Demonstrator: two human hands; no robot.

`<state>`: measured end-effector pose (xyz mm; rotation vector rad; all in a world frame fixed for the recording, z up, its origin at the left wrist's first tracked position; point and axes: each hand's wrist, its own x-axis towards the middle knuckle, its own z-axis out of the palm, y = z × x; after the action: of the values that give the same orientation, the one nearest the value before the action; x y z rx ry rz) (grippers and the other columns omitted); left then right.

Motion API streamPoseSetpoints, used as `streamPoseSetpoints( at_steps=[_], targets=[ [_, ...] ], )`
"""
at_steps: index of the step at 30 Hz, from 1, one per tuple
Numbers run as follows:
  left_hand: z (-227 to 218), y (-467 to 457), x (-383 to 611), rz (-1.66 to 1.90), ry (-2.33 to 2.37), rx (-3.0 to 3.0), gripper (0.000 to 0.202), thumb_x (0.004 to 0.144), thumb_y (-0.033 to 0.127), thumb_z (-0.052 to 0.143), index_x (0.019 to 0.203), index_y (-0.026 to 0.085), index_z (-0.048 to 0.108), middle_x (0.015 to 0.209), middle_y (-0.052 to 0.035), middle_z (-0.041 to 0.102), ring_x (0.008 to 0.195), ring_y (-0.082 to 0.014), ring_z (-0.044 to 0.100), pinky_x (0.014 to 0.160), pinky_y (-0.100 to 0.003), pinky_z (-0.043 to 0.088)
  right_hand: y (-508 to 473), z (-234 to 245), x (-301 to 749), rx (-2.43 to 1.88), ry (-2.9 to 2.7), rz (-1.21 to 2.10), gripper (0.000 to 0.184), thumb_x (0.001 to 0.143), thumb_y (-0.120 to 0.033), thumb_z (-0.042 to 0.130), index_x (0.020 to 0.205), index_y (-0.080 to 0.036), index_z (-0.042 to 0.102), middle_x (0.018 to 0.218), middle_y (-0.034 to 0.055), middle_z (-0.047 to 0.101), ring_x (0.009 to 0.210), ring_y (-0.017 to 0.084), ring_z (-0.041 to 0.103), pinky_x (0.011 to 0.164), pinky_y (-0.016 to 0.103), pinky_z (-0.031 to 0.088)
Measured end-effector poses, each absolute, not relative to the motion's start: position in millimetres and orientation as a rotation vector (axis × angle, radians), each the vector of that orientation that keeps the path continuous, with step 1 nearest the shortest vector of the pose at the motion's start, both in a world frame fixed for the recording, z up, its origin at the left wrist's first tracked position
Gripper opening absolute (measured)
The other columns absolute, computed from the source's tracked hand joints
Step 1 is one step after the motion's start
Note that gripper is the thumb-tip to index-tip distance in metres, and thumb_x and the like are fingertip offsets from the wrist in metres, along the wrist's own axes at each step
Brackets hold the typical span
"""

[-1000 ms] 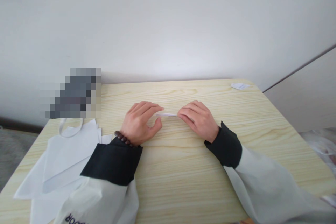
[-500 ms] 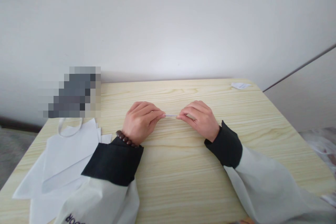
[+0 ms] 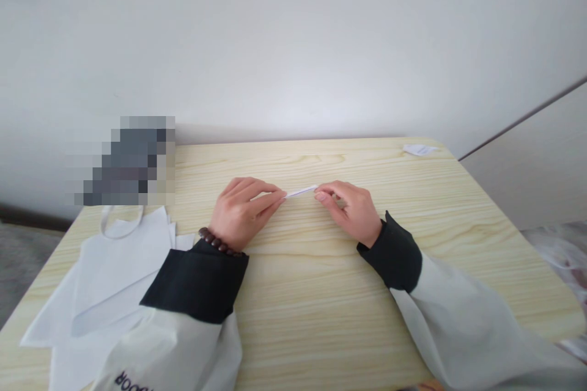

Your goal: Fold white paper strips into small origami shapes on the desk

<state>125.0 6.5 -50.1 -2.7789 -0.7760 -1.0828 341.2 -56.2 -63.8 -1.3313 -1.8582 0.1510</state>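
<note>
Between my hands is a thin, narrow white strip [image 3: 300,191] that looks like folded paper, slanting slightly up to the right. My left hand [image 3: 247,209] pinches its left end between thumb and fingers. At the right end, my right hand [image 3: 352,208] has its thumb and forefinger curled together against the tip; how firmly they grip it is hard to see. Both hands are just over the middle of the wooden table [image 3: 302,293].
Several white paper sheets [image 3: 121,263] lie overlapping at the left, with a white ring-shaped band [image 3: 121,233] on top. A pixelated dark object [image 3: 123,165] stands at the back left. A small white crumpled piece [image 3: 419,150] lies at the back right, near the wall [image 3: 293,43].
The strip has tilted, its right end rising. More of it shows between the hands, and my right fingertips have shifted slightly to the right. My left hand has barely moved.
</note>
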Motion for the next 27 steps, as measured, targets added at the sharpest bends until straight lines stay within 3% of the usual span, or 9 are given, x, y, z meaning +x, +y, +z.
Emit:
streamPoseSetpoints(
  at_steps=[6,10,18,24,27],
  targets=[
    [-50.6,6.8,125.0,-1.068,-0.695,-2.801,0.012,0.084,0.021,0.058,0.086,0.025,0.068,0.085,0.001,0.073,0.078,-0.0135,0.064,0.073,-0.029,0.045,-56.3,-62.5,337.5,-1.443,-1.587,0.437,0.018,0.085,-0.036,0.054,0.079,-0.02,0.052,0.062,-0.0016,0.063,0.051,0.01,0.055,0.049,0.022,0.04],
    [-51.3,7.0,124.4,-1.064,-0.674,-2.802,0.013,0.083,0.019,0.059,0.09,0.025,0.068,0.088,0.0,0.072,0.079,-0.0137,0.064,0.072,-0.028,0.045,-55.1,-63.8,337.1,-1.368,-1.571,0.617,0.015,0.082,-0.033,0.058,0.084,-0.019,0.051,0.07,0.0001,0.066,0.058,0.011,0.059,0.054,0.021,0.044],
    [-53.8,7.0,125.6,-1.083,-0.68,-2.779,0.012,0.082,0.021,0.061,0.09,0.025,0.069,0.089,-0.0002,0.071,0.079,-0.0144,0.064,0.072,-0.029,0.047,-56.3,-67.2,338.5,-1.374,-1.697,0.596,0.015,0.084,-0.032,0.056,0.09,-0.019,0.055,0.069,-0.0004,0.063,0.058,0.01,0.054,0.054,0.022,0.041],
    [-57.5,3.0,128.5,-1.012,-0.896,-2.941,0.042,0.082,0.039,0.06,0.119,0.02,0.056,0.12,-0.0103,0.058,0.091,-0.0178,0.061,0.08,-0.033,0.051,-56.3,-67.4,338.6,-1.323,-1.729,0.471,0.016,0.082,-0.028,0.06,0.095,-0.02,0.056,0.076,-0.0002,0.065,0.059,0.009,0.055,0.058,0.022,0.045],
    [-56.9,2.0,130.5,-1.061,-0.923,-2.909,0.043,0.083,0.036,0.06,0.121,0.019,0.053,0.115,-0.0103,0.06,0.092,-0.0188,0.06,0.08,-0.033,0.051,-58.4,-65.8,335.0,-1.273,-1.789,0.371,0.012,0.081,-0.026,0.062,0.09,-0.02,0.058,0.073,-0.0017,0.065,0.057,0.009,0.055,0.059,0.021,0.045]
  ],
)
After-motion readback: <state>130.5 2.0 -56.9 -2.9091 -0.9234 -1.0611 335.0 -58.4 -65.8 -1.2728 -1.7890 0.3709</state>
